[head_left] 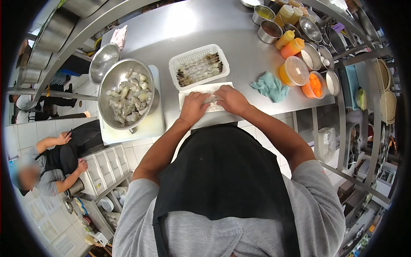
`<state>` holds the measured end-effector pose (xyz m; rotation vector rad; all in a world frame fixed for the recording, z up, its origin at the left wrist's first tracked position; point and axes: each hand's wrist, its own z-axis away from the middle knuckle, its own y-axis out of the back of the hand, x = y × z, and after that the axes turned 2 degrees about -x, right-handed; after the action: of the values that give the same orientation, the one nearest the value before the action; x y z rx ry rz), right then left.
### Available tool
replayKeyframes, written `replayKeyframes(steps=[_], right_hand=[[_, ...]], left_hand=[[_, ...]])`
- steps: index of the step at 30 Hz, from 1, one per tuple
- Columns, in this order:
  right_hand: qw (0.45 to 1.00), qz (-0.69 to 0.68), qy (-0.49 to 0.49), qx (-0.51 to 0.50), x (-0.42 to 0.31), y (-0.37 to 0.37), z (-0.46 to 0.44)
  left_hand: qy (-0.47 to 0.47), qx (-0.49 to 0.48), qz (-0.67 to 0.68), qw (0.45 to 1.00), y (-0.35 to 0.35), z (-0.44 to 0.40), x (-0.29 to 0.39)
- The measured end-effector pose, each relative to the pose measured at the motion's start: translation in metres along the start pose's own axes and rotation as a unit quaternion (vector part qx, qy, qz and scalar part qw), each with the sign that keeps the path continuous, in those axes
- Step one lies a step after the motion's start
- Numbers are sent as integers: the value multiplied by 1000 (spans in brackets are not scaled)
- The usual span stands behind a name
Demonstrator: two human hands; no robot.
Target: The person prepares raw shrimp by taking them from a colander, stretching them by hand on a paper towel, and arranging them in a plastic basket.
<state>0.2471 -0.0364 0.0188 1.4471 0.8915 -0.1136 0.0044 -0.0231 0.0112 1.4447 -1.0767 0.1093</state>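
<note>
My left hand [195, 106] and my right hand [232, 100] meet over a small white board [229, 85] at the counter's near edge. Between them is a pale, greyish shrimp [211, 99], partly covered by my fingers. Both hands are closed on it, the left at one end and the right at the other. Just beyond the board stands a white perforated basket [173, 68] with a row of stretched-out peeled shrimp [199, 70], dark at their ends. On my left, a metal colander [104, 95] holds a heap of shrimp [130, 96].
Under the colander lies a large cutting board [157, 115], with a steel bowl [99, 55] behind. A teal cloth [270, 87] is to the right, near tubs [293, 71], sauce bottles [292, 48] and metal pots [269, 31]. Another person [51, 171] sits at the left.
</note>
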Motion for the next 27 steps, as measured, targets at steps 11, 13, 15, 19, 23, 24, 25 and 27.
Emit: replayKeyframes(steps=[11,13,15,19,23,24,25,27], right_hand=[[997,59,41,-18,-14,-29,-22],[995,74,58,-23,-11,-31,-24],[996,60,56,-41,-9,-29,-24],[999,7,32,-42,-5,-20,-20],[1000,-21,0,-1,-9,-23,-12],[1000,-18,-1,-12,-7,-24,-15],[1000,-14,-3,-24,-5,-24,-16],[999,-7,3,-37,-3,-23,-17]], left_hand=[[-12,-38,-36,999,4,-1,-24],[-18,-61,-32,997,7,-4,-27],[-20,-84,-27,996,9,-8,-29],[-13,-52,-15,998,16,-9,-23],[-8,1,-1,1000,1,-3,-17],[-13,3,-1,1000,-4,-4,-19],[-17,-8,0,1000,-7,-3,-23],[-24,-26,0,999,-9,-3,-29]])
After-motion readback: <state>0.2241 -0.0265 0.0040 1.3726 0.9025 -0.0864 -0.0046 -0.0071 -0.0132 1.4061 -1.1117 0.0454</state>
